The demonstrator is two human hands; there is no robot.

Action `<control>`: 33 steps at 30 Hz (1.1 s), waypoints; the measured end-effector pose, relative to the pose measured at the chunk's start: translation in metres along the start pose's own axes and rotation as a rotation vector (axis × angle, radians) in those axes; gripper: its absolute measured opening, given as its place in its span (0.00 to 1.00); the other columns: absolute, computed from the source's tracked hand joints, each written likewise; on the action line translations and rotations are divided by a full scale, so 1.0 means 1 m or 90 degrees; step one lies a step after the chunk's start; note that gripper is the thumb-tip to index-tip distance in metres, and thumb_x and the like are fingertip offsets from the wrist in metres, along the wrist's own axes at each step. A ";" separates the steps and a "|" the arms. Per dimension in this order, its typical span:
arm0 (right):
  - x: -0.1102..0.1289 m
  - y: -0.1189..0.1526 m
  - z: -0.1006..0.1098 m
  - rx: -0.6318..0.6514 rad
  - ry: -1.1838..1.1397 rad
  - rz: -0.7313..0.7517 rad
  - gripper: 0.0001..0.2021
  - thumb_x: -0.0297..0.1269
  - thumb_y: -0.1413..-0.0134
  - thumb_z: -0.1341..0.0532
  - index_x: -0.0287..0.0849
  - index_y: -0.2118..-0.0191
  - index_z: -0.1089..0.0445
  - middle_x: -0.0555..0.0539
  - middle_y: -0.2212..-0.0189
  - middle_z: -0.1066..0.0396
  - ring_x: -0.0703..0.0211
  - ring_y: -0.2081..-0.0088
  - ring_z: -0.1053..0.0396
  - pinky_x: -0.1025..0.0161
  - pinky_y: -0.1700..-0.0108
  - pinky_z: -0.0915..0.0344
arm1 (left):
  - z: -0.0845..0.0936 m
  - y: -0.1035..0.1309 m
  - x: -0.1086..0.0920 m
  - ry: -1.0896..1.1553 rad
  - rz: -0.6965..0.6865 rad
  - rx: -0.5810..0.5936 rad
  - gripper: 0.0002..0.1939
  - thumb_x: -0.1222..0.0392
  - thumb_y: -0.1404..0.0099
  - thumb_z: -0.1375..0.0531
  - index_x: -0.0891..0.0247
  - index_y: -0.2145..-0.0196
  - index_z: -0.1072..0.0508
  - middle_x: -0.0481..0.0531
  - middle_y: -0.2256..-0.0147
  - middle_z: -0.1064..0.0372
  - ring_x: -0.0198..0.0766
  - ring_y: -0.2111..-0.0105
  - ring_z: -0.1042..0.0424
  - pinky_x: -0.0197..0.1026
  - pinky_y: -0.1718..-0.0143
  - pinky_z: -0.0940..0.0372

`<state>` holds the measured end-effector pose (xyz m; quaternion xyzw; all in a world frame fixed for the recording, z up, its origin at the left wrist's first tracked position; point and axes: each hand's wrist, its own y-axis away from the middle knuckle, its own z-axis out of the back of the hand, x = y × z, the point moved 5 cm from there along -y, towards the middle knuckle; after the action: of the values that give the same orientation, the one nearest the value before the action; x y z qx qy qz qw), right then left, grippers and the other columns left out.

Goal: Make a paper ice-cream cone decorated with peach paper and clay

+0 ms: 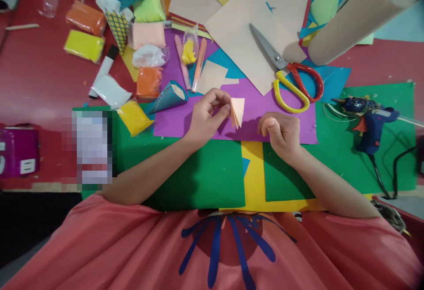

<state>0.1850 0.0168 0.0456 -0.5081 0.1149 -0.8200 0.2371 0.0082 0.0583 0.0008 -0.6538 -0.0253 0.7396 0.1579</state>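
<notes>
My left hand (212, 113) pinches a small folded piece of peach paper (237, 112) between thumb and fingers, its pleats fanning toward a lower point. To the right of it, my right hand (281, 133) is held with the fingers curled in; whether anything is in them I cannot make out. Both hands are over a purple sheet (175, 124). Scissors (281, 62) with one yellow and one red handle lie just beyond my right hand. A blue patterned paper cone (170, 96) rests left of my left hand.
Packets of coloured clay (149, 82) and patterned cones (117, 24) crowd the left back. Peach sheets (238, 38) lie behind the hands. A large paper roll (354, 20) is at the right back, and a blue glue gun (372, 126) with its cord rests on a green sheet (402, 104).
</notes>
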 end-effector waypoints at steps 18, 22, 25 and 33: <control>0.004 0.001 -0.005 -0.019 0.163 0.110 0.06 0.31 0.39 0.39 0.46 0.56 0.34 0.46 0.65 0.26 0.54 0.62 0.27 0.56 0.64 0.28 | -0.007 0.009 -0.025 -0.142 -0.142 0.078 0.08 0.55 0.28 0.43 0.61 0.62 0.29 0.48 0.65 0.24 0.32 0.64 0.24 0.34 0.61 0.30; 0.004 0.002 -0.005 -0.040 0.168 0.138 0.07 0.33 0.38 0.38 0.46 0.56 0.33 0.46 0.63 0.25 0.53 0.60 0.25 0.55 0.62 0.26 | -0.012 0.013 -0.032 -0.197 -0.220 0.118 0.07 0.57 0.28 0.44 0.60 0.62 0.29 0.49 0.65 0.23 0.33 0.64 0.23 0.36 0.60 0.31; 0.003 0.002 -0.006 -0.044 0.152 0.139 0.05 0.32 0.38 0.38 0.46 0.56 0.33 0.46 0.63 0.25 0.53 0.59 0.25 0.55 0.61 0.26 | -0.013 0.014 -0.035 -0.204 -0.262 0.123 0.07 0.58 0.28 0.45 0.60 0.62 0.29 0.49 0.66 0.23 0.34 0.65 0.24 0.37 0.61 0.32; 0.003 0.003 -0.006 -0.058 0.164 0.152 0.06 0.35 0.37 0.38 0.46 0.55 0.31 0.44 0.60 0.25 0.52 0.58 0.25 0.53 0.59 0.26 | -0.014 0.014 -0.041 -0.218 -0.313 0.113 0.04 0.60 0.28 0.44 0.60 0.62 0.30 0.49 0.67 0.23 0.34 0.66 0.24 0.37 0.62 0.31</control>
<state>0.1796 0.0119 0.0442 -0.3920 0.2411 -0.8382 0.2926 0.0228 0.0318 0.0347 -0.4778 -0.1443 0.7780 0.3817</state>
